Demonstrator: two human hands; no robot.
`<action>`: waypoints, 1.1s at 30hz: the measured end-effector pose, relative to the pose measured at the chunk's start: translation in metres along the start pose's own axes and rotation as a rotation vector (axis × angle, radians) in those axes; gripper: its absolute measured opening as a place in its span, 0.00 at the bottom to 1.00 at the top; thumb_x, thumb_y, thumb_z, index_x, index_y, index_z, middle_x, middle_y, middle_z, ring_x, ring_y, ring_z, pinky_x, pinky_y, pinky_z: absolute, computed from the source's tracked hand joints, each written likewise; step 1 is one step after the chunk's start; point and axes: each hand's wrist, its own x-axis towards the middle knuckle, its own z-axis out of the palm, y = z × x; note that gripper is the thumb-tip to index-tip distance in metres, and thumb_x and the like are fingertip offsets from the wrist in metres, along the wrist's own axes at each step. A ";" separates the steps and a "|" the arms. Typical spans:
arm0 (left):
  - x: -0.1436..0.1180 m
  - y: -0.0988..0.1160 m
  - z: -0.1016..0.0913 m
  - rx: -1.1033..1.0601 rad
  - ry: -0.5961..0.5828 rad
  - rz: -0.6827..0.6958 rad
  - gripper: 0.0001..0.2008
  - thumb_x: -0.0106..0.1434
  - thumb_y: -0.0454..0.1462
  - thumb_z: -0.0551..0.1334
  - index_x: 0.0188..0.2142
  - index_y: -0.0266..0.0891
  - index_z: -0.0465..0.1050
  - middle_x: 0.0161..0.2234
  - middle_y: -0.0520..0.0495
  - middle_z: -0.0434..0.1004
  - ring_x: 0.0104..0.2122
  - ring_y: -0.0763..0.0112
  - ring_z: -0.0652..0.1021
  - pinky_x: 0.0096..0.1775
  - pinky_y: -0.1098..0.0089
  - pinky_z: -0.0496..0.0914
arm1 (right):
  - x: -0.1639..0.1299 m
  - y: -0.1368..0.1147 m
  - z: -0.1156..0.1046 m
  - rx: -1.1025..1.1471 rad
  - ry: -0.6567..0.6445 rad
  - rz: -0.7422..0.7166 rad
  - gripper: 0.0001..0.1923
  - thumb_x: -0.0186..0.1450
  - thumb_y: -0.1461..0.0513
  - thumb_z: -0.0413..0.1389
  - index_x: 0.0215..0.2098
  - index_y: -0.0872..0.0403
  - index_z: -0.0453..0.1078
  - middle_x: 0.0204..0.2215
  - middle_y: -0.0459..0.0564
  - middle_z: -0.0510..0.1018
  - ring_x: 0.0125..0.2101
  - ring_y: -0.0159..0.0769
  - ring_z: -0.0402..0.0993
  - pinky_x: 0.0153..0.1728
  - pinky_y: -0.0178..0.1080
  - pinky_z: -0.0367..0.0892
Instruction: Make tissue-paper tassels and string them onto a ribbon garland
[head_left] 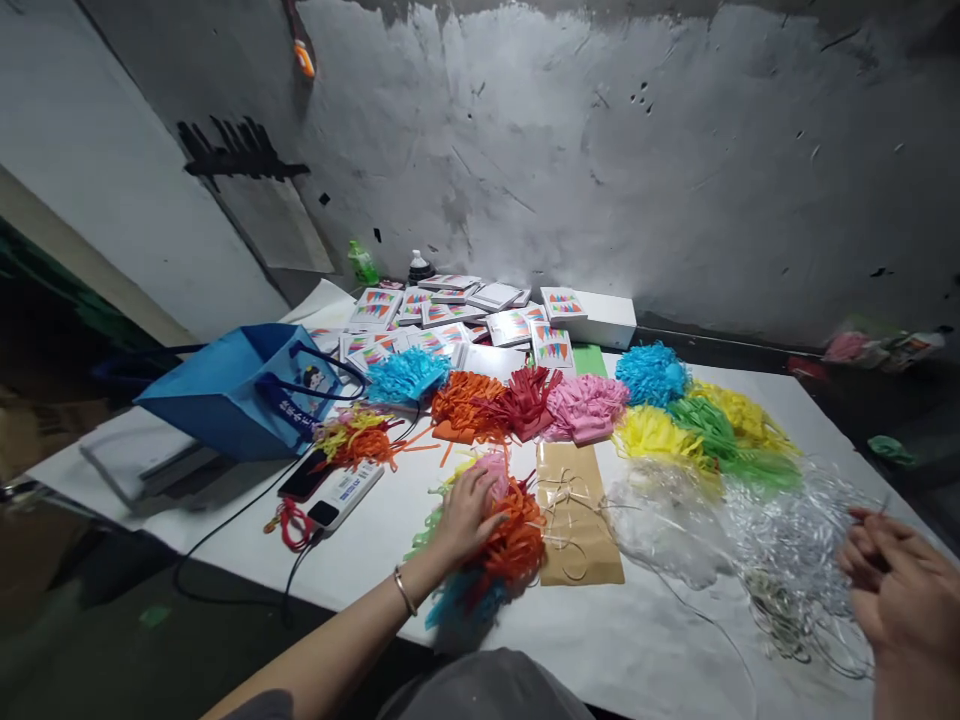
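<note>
My left hand (466, 512) rests fingers spread on a mixed bundle of shredded paper (504, 545), orange, pink, green and blue, lying on the white table (375, 545). My right hand (896, 580) is at the right edge, fingers pinched over a heap of clear plastic strands and thin strings (787, 560); what it pinches is too fine to make out. A brown paper bag (577, 515) with string on it lies flat between the two hands.
Piles of shredded paper in blue, orange, red, pink, yellow and green (585, 405) line the middle of the table. Several small printed boxes (457, 320) are stacked behind. A blue tote bag (240, 395), a phone (306, 476) and a power bank with cable (346, 495) lie at left.
</note>
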 end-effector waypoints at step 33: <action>-0.009 -0.061 -0.028 -0.203 0.294 -0.458 0.13 0.67 0.39 0.53 0.46 0.36 0.72 0.45 0.40 0.74 0.45 0.61 0.75 0.47 0.62 0.69 | -0.155 0.220 0.061 -0.515 -0.521 0.595 0.36 0.41 0.37 0.64 0.33 0.57 0.75 0.13 0.37 0.61 0.14 0.25 0.53 0.14 0.30 0.48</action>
